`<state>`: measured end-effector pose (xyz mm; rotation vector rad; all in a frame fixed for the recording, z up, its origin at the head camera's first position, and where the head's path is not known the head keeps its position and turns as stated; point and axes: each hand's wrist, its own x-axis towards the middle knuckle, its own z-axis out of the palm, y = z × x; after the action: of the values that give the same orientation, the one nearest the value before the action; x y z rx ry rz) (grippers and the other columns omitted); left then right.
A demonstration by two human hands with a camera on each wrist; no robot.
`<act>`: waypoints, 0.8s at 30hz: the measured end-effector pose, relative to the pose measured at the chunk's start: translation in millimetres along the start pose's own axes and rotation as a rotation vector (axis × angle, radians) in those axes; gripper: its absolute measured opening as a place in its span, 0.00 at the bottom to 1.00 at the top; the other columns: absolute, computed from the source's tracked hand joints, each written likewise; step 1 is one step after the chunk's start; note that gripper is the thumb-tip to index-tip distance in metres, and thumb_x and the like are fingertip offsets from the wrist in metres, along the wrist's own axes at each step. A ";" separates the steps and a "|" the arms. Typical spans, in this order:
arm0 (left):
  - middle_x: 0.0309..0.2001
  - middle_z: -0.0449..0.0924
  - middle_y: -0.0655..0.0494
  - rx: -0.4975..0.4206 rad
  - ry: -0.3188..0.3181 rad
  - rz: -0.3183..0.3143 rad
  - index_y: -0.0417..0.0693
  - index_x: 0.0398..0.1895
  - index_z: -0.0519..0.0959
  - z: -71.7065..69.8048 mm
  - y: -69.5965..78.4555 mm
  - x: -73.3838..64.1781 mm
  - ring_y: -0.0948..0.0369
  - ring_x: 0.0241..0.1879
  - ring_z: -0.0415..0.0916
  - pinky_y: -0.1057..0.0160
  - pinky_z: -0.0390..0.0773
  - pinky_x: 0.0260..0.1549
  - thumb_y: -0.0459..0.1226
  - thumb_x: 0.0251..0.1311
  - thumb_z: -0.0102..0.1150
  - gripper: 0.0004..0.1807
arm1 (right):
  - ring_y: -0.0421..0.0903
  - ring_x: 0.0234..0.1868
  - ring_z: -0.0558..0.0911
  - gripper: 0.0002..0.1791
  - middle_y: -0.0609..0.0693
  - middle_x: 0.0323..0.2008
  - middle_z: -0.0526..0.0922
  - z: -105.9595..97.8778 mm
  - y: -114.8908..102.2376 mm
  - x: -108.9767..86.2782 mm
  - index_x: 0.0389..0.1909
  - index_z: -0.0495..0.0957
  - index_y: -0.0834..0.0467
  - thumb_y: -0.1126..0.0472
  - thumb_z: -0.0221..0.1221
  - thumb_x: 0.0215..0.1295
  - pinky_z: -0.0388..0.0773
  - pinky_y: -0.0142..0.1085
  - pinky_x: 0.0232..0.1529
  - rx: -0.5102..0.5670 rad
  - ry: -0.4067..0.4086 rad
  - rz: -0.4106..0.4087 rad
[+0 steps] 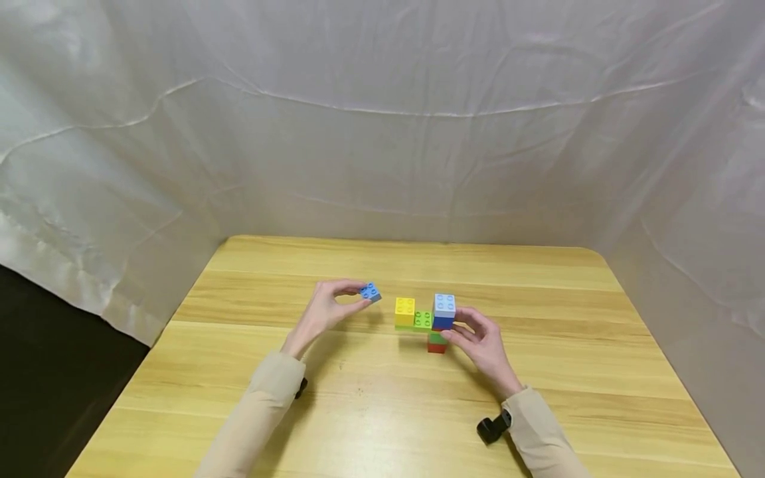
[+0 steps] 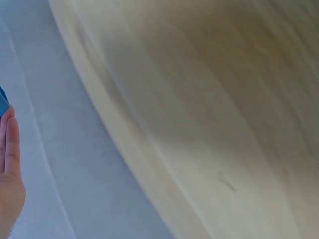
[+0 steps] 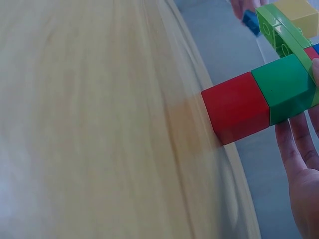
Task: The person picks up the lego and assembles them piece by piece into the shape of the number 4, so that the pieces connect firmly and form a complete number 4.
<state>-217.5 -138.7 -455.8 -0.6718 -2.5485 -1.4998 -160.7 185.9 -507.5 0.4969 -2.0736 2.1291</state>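
My left hand (image 1: 325, 309) pinches a small blue toy brick (image 1: 370, 293) between thumb and fingertips, its studs facing up. A little to the right is a structure of stacked toy bricks, held by my right hand (image 1: 481, 338) with thumb and fingers on either side. The column has a red brick (image 3: 237, 108) at the bottom and a green brick (image 3: 285, 88) above it. A long lime-green brick (image 1: 423, 320) juts left from the column and carries a yellow brick (image 1: 404, 311) at its outer end. Over the column sit a dark blue brick (image 1: 443, 322) and a pale blue brick (image 1: 445, 303).
A wooden table (image 1: 370, 425) with rounded far corners lies beneath both hands. Pale, shiny sheeting (image 1: 382, 159) hangs behind it and along the sides. A small black device (image 1: 493, 427) is strapped at the right wrist.
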 end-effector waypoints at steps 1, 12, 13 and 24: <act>0.50 0.88 0.42 0.005 0.008 0.014 0.41 0.52 0.84 0.1 2.5 -1.3 0.42 0.50 0.84 0.40 0.82 0.56 0.36 0.56 0.73 0.20 | 0.33 0.51 0.84 0.22 0.38 0.48 0.84 0.2 -0.2 -0.1 0.54 0.75 0.72 0.76 0.66 0.58 0.84 0.28 0.54 0.000 0.001 -0.001; 0.51 0.87 0.43 0.001 0.041 0.199 0.40 0.51 0.85 0.0 24.3 -8.3 0.49 0.49 0.86 0.50 0.85 0.53 0.33 0.57 0.71 0.18 | 0.34 0.51 0.84 0.23 0.37 0.48 0.84 0.3 -1.2 -0.3 0.55 0.72 0.75 0.77 0.66 0.58 0.83 0.28 0.55 0.004 0.000 0.004; 0.51 0.87 0.43 -0.006 0.038 0.216 0.40 0.51 0.85 0.2 26.0 -8.5 0.49 0.49 0.86 0.50 0.85 0.54 0.32 0.57 0.71 0.18 | 0.34 0.51 0.83 0.24 0.37 0.48 0.84 0.4 -1.5 -0.2 0.55 0.72 0.75 0.77 0.66 0.58 0.83 0.28 0.55 0.002 0.000 0.007; 0.55 0.85 0.42 -0.019 0.011 0.264 0.41 0.54 0.84 6.5 40.2 -9.1 0.47 0.53 0.84 0.52 0.85 0.55 0.31 0.60 0.69 0.18 | 0.33 0.51 0.83 0.22 0.37 0.48 0.84 0.5 0.3 0.3 0.54 0.75 0.69 0.76 0.66 0.58 0.83 0.28 0.54 -0.007 0.008 0.012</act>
<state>-191.4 -119.3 -429.7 -0.9559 -2.3293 -1.4347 -161.0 185.4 -507.7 0.4753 -2.0851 2.1257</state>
